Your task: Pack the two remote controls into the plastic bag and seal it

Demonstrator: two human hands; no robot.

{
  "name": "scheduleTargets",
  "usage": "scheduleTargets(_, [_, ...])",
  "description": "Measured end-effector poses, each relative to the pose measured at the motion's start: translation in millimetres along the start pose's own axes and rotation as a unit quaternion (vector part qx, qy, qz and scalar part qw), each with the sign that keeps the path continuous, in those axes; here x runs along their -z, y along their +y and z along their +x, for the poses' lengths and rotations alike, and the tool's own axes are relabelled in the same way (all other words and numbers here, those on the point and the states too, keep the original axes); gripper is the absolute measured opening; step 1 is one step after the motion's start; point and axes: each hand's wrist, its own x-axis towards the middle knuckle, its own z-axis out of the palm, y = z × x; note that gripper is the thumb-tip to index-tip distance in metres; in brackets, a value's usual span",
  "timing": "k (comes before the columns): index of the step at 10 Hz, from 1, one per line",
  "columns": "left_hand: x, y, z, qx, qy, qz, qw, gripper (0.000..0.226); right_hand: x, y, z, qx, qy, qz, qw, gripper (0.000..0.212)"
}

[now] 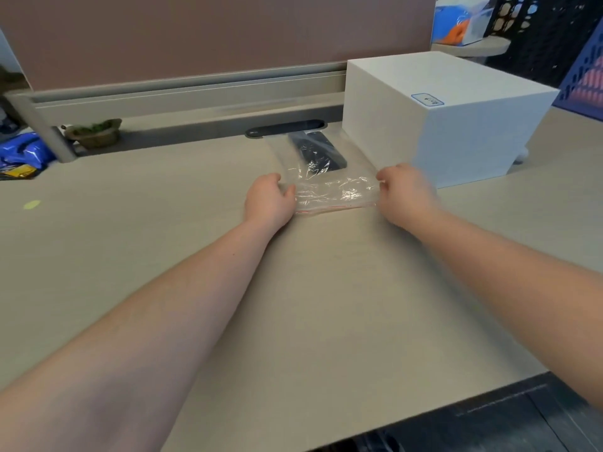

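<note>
A clear plastic bag with a red zip strip along its near edge lies flat on the desk. Dark remote controls lie inside it, at its far end; I cannot tell them apart as two. My left hand pinches the bag's near left corner. My right hand pinches the near right corner, and the mouth edge is stretched between them.
A white box stands just right of the bag, close to my right hand. A dark cable slot and a partition wall lie behind the bag. A small plant pot sits at the back left. The desk's front edge is near me.
</note>
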Motion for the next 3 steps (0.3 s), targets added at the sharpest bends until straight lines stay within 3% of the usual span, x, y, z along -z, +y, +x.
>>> scheduleTargets(2, [4.3,-2.0,-9.1,-0.014,-0.007,0.020,1.000,0.037,88.6,7.5,-95.9,0.019,-0.076,0.202,0.976,0.010])
scheduleTargets(3, [2.7,-1.5,-9.1,-0.017,0.001,0.024,1.000,0.033,130.4,24.3,-98.8,0.002,-0.030,0.182,0.983,0.026])
